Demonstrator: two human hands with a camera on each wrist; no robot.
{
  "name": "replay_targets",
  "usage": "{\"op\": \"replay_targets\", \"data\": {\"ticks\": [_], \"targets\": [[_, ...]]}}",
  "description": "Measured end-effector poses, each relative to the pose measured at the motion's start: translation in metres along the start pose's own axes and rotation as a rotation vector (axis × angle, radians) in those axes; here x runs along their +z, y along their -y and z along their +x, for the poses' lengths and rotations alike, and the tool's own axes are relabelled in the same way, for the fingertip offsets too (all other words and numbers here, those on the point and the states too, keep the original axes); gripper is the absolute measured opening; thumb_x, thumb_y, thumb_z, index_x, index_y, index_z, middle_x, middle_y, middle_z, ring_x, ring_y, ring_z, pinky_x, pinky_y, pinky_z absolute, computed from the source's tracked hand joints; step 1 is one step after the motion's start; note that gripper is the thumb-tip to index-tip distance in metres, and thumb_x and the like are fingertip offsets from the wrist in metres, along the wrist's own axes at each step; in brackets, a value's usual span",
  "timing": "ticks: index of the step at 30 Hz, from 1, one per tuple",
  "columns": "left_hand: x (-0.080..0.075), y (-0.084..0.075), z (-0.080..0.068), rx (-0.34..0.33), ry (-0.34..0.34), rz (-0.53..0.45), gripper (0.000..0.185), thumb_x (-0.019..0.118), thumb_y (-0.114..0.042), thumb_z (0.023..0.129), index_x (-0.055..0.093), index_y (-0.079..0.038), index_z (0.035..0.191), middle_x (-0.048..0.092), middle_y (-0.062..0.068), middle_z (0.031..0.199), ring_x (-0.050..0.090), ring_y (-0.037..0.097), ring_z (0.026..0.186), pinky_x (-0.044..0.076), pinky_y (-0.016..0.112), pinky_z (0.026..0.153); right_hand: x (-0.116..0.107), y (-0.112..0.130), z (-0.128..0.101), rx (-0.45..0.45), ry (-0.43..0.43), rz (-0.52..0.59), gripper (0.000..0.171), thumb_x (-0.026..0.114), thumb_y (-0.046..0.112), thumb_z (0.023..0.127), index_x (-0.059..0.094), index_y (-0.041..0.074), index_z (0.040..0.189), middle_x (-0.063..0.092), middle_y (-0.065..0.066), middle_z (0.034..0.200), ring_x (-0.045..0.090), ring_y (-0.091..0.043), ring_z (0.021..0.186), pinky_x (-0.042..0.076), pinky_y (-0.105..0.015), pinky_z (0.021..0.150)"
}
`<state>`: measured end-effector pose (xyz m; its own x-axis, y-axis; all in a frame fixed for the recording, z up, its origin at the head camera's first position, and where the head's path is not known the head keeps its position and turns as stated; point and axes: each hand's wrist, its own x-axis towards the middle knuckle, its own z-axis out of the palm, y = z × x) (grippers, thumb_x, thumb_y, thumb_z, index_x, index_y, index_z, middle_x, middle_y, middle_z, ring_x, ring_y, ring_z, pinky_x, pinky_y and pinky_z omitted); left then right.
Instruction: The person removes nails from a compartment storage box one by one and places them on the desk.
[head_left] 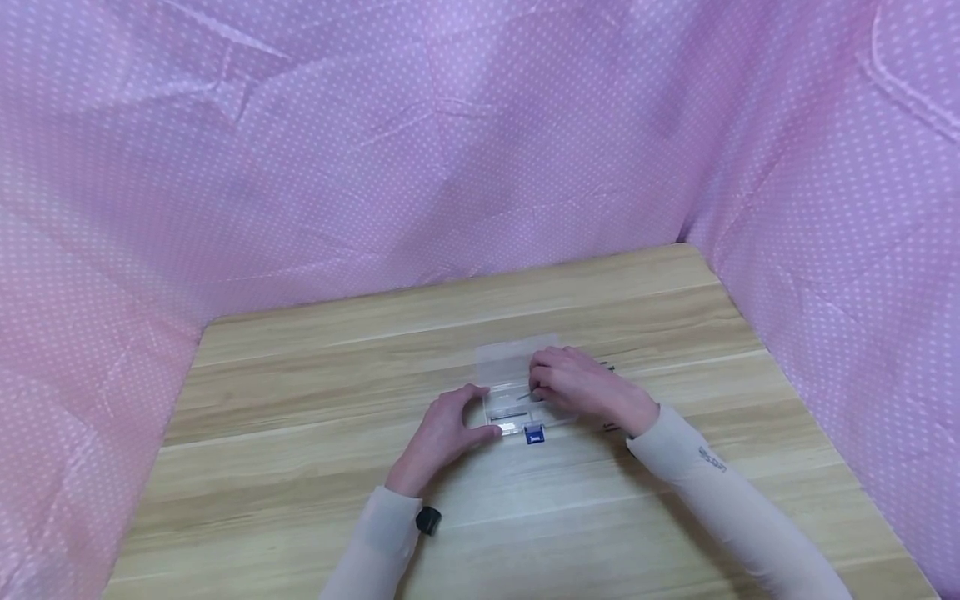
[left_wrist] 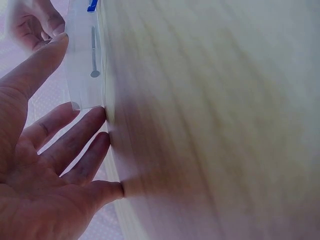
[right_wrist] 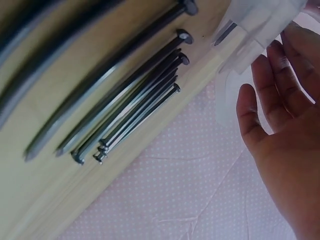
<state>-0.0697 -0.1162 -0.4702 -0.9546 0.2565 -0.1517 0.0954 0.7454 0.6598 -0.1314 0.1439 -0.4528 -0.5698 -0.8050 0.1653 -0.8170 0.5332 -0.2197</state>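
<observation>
A clear plastic box lies on the table with its lid folded back and a blue latch at its front. Thumb and fingers of my left hand span the box's left end and grip it. Inside its front part lies one nail, head toward the left hand. Over the box, my right hand pinches a thin nail that points left; the fingers hide most of it. In the right wrist view, the right hand is beside the translucent box.
Several loose nails lie side by side on the wooden table, right of the box and partly under the right forearm. Pink dotted cloth hangs around the table's back and sides.
</observation>
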Motion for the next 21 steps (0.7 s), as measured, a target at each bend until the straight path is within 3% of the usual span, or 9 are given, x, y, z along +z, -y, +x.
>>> {"op": "replay_targets", "data": {"ticks": [9,21], "targets": [[0.000,-0.001,0.000,-0.030,0.012,-0.009,0.067,0.087,-0.039,0.083,0.062,-0.013,0.140,0.063,0.011,0.140,0.055,0.033,0.132,0.042,0.052,0.113,-0.004,-0.003,-0.009,0.000,-0.062,-0.003,0.006,0.079,0.013,0.091,0.074,0.015,0.094,0.067,0.001,0.104,0.061,-0.017,0.096,0.052,-0.035,0.077],[0.002,-0.001,-0.001,-0.019,-0.002,-0.012,0.066,0.087,-0.038,0.083,0.063,-0.012,0.139,0.063,0.013,0.139,0.055,0.035,0.132,0.041,0.053,0.113,-0.010,-0.006,-0.026,0.006,-0.139,0.000,0.009,0.079,0.009,0.090,0.074,0.012,0.097,0.067,-0.001,0.106,0.063,-0.020,0.096,0.053,-0.038,0.079]]}}
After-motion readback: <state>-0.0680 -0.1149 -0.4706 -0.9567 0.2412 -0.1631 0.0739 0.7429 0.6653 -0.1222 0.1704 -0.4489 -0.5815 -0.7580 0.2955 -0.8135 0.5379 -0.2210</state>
